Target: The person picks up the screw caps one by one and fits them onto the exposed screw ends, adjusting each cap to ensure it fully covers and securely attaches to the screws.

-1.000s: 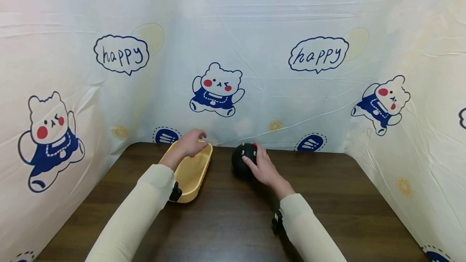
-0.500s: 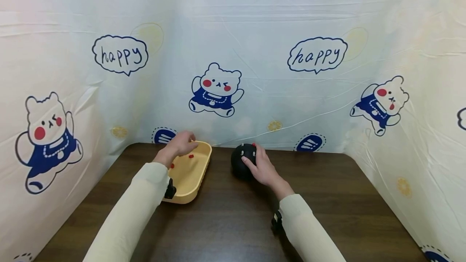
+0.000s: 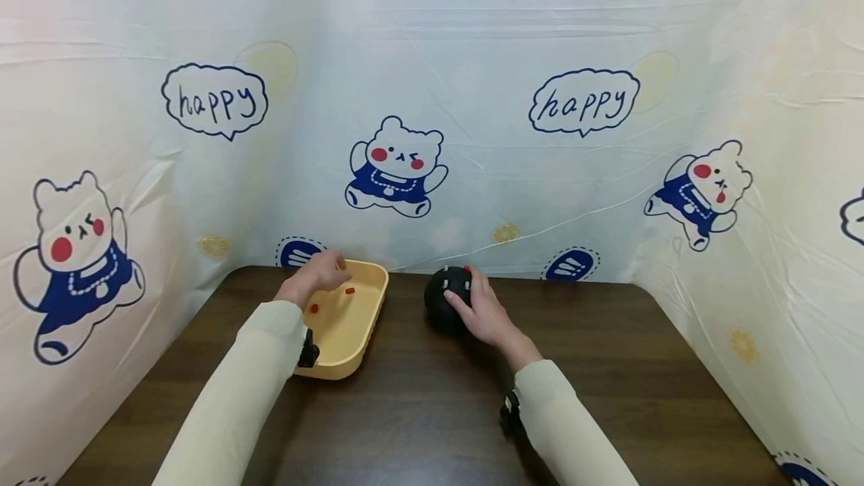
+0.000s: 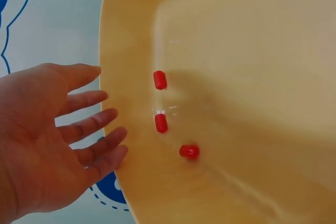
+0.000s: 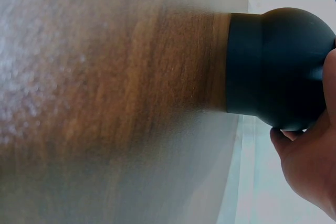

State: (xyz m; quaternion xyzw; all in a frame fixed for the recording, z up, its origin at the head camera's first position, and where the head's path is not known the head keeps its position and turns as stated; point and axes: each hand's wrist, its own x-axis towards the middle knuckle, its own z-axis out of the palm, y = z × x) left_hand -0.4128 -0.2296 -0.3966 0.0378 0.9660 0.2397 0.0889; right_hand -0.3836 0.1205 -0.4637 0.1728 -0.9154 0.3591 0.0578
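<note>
My left hand (image 3: pixel 316 276) is over the far left part of a yellow tray (image 3: pixel 347 332). In the left wrist view its fingers are spread and relaxed near the rim, holding nothing. Three small red capsule-shaped pieces lie in the tray: one piece (image 4: pixel 160 80), a second piece (image 4: pixel 160 123) and a third piece (image 4: pixel 189 151). My right hand (image 3: pixel 486 315) grips a black ball-shaped object (image 3: pixel 440 313) from its right side. The right wrist view shows the ball's broad base (image 5: pixel 244 64) on the table. Small silver and red bits show on its top.
The brown wooden table (image 3: pixel 418 411) has its far edge against a printed curtain (image 3: pixel 472 193) with bears and "happy" bubbles. Curtain also hangs along the left and right sides. The tray stands left of the black object, with a gap between them.
My left hand has moved left over the tray, uncovering red pieces in the head view. My right hand keeps its grip on the black object. The head view has shifted slightly.
</note>
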